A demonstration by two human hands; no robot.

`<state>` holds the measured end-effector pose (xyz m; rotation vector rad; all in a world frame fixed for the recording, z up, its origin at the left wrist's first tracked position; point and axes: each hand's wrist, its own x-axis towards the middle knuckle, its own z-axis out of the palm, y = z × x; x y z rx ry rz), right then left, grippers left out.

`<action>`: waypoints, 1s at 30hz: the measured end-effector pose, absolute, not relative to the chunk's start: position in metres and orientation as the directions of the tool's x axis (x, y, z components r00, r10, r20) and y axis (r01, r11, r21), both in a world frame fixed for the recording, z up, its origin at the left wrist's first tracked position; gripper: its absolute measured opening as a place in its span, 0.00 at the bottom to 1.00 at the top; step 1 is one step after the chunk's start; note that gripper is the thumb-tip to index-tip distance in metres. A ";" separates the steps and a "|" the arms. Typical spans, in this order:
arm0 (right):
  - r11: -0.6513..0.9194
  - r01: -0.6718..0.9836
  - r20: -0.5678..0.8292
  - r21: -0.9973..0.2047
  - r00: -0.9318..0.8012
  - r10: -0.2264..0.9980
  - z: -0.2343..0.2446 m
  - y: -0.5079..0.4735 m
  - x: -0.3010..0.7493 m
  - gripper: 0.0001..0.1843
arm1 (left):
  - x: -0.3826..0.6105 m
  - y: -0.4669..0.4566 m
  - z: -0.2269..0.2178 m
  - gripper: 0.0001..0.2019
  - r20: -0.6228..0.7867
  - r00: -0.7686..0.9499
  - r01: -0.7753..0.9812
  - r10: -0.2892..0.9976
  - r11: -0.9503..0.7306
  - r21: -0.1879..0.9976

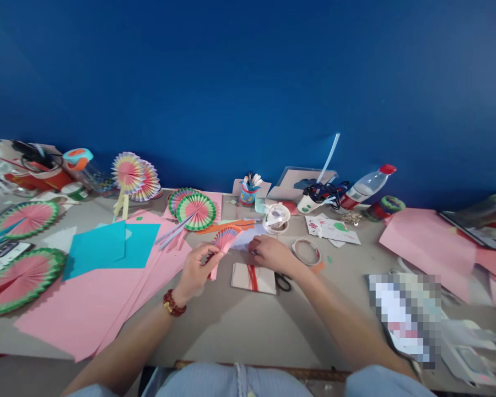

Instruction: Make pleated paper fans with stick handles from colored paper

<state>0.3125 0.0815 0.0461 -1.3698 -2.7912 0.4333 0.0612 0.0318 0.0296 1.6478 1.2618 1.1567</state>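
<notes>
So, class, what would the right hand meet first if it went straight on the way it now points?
The right hand would probably meet the pleated paper fan in the left hand; depth is unclear, so it might brush the lavender paper first.

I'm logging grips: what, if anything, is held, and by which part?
The left hand holds a pleated fan by its near pink part; the right hand's hold cannot be told.
</notes>
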 end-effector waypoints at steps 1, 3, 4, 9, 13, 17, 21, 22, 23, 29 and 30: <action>0.584 0.772 -0.126 -0.251 -0.624 0.771 0.046 0.081 0.309 0.09 | 0.061 0.032 0.029 0.10 0.202 0.110 0.292 0.973 -0.226 0.929; 0.580 0.774 -0.141 -0.253 -0.623 0.770 0.046 0.079 0.300 0.10 | 0.062 0.033 0.027 0.09 0.204 0.118 0.291 0.972 -0.231 0.929; 0.570 0.783 -0.148 -0.248 -0.612 0.777 0.045 0.077 0.295 0.12 | 0.063 0.034 0.027 0.09 0.218 0.117 0.295 0.969 -0.244 0.924; 0.504 0.836 -0.175 -0.218 -0.542 0.822 0.035 0.072 0.272 0.09 | 0.063 0.033 0.026 0.08 0.253 0.116 0.309 0.961 -0.276 0.910; 0.479 0.845 -0.183 -0.238 -0.524 0.832 0.033 0.073 0.272 0.09 | 0.060 0.032 0.027 0.09 0.208 0.123 0.281 0.970 -0.235 0.931; 0.443 0.863 -0.181 -0.243 -0.489 0.853 0.036 0.076 0.284 0.13 | 0.058 0.033 0.027 0.09 0.212 0.104 0.282 0.972 -0.233 0.931; 0.436 0.871 -0.186 -0.227 -0.478 0.858 0.040 0.074 0.287 0.11 | 0.060 0.036 0.026 0.10 0.260 0.100 0.326 0.961 -0.278 0.903; 0.433 0.874 -0.190 -0.221 -0.474 0.860 0.040 0.073 0.285 0.10 | 0.060 0.036 0.025 0.10 0.273 0.107 0.337 0.956 -0.293 0.895; 0.428 0.877 -0.194 -0.217 -0.468 0.862 0.040 0.073 0.282 0.09 | 0.061 0.036 0.025 0.10 0.287 0.114 0.347 0.951 -0.309 0.885; 0.381 0.886 -0.223 -0.263 -0.440 0.870 0.035 0.075 0.264 0.08 | 0.060 0.034 0.028 0.08 0.339 0.134 0.402 0.931 -0.364 0.840; 0.373 0.882 -0.222 -0.290 -0.441 0.870 0.035 0.076 0.263 0.07 | 0.059 0.034 0.029 0.08 0.337 0.132 0.405 0.932 -0.362 0.840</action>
